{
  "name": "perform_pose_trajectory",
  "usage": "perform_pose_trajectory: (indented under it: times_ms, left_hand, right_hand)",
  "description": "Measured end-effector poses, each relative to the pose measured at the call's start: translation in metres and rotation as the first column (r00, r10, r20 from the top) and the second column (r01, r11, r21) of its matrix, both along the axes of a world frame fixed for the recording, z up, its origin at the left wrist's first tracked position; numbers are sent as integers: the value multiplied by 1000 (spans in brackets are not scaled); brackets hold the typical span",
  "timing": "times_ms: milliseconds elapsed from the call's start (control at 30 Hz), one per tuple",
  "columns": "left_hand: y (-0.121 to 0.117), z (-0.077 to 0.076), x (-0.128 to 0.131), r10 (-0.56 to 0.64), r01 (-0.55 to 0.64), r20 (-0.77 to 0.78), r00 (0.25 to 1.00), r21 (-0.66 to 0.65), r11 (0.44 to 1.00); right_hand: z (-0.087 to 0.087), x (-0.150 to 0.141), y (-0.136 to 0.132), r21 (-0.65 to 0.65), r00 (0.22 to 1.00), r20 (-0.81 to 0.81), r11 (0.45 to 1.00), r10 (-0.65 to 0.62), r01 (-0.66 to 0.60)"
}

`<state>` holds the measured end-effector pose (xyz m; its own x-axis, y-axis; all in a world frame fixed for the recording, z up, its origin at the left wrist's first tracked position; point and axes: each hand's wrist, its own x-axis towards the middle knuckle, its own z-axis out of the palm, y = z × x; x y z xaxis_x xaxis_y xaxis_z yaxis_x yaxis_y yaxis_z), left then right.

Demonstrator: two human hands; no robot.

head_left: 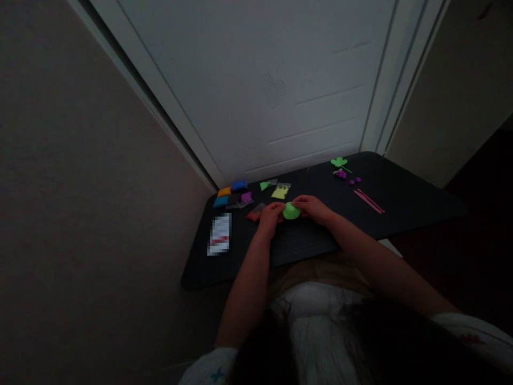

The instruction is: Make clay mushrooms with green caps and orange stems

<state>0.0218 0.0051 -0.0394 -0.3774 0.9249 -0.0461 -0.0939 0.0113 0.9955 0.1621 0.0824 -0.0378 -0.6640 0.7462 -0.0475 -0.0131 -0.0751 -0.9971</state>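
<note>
Between my two hands is a flattened piece of bright green modelling clay point(291, 211), rounded at its lower edge. My left hand point(273, 215) pinches its left side, and my right hand point(311, 207) pinches the upper right side, fingers closed. Just left of my left hand lies a clear packet of red clay point(255, 214), partly covered by that hand. Beyond the hands rest a packet of yellow clay point(281, 191) and a packet with some green clay point(266, 185).
Packets of orange point(225, 191), blue point(239, 185), light blue point(221, 201) and purple clay point(246, 198) sit at the table's back left. A blurred white item point(220, 234) lies nearer. At right are a green clay flower shape point(339, 162), purple clay pieces point(340, 174) and pink sticks point(368, 201). A white door point(312, 69) stands behind.
</note>
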Motion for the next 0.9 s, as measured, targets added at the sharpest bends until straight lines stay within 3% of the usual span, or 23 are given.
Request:
perform_pose_trajectory:
  times_ms: [900]
  left_hand:
    - [1, -3, 2, 13, -13, -31, 999, 0, 1000]
  right_hand:
    - [3, 1, -2, 26, 1000, 10, 999, 23, -23]
